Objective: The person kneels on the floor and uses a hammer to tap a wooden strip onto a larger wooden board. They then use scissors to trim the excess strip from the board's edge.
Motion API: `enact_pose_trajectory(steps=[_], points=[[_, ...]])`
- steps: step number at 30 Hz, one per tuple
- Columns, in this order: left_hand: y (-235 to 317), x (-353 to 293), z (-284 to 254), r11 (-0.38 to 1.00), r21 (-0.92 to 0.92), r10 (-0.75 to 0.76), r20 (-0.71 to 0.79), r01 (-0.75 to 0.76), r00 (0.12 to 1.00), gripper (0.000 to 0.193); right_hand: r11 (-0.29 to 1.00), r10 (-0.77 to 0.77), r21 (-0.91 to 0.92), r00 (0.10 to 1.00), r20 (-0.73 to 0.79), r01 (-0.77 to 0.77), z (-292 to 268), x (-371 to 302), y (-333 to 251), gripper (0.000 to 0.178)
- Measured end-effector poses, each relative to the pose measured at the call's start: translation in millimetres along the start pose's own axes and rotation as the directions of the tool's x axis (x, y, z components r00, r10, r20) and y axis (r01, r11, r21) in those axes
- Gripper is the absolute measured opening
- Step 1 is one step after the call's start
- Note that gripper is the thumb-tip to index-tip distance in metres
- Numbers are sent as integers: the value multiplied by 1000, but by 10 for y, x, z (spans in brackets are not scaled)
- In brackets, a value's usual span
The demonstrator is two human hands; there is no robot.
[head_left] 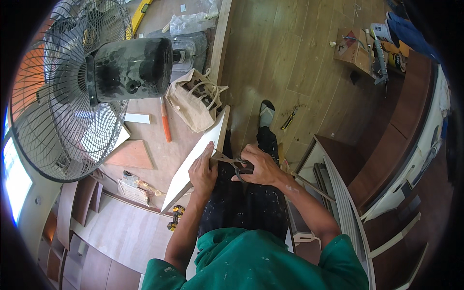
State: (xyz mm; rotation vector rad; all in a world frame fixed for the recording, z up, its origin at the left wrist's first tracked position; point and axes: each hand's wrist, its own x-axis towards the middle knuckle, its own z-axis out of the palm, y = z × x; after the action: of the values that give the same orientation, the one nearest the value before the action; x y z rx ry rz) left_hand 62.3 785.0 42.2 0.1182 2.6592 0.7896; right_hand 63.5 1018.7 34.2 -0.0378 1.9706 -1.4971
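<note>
- Over my lap, near the centre of the view, my left hand [203,171] pinches the near edge of a long white panel [195,159] that runs away from me on a slant, thumb and fingers pressed onto it.
- My right hand [261,166] is closed around the handles of a pair of scissors [231,160], blades parted and touching the panel's edge just beside my left fingers.
- To do this well, I judge I should keep the panel steady with the left pinch, keep fingertips out of the blades' line, and close the scissors slowly.
- A brown paper bag [193,104] with rope handles lies on the workbench [154,145] just beyond the panel's far end.
- A brown cardboard box [355,48] bearing a diamond-shaped label sits on the wooden floor [290,58], well apart at upper right.
- A crumpled clear plastic bag [191,21] lies at the top, beyond the large fan [72,82].
</note>
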Motion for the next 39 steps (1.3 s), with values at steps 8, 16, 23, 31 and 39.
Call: enact_pose_trajectory(steps=[8, 16, 23, 31, 39], points=[[-30, 89, 30, 999, 5, 46, -15, -46, 999, 58, 997, -11, -72, 1000, -10, 11, -20, 84, 7, 57], [-45, 69, 29, 997, -30, 72, -15, -72, 997, 63, 991, -15, -130, 999, 35, 20, 9, 86, 87, 55], [-47, 14, 63, 995, -65, 70, 2, -69, 998, 67, 971, -31, -236, 999, 37, 39, -30, 80, 73, 60], [-48, -8, 86, 993, -72, 87, -29, -89, 996, 69, 963, -25, -269, 999, 36, 34, -48, 62, 6, 58], [-60, -30, 107, 993, -76, 84, -19, -85, 996, 68, 969, -12, -245, 1000, 12, 15, -1, 16, 45, 55]])
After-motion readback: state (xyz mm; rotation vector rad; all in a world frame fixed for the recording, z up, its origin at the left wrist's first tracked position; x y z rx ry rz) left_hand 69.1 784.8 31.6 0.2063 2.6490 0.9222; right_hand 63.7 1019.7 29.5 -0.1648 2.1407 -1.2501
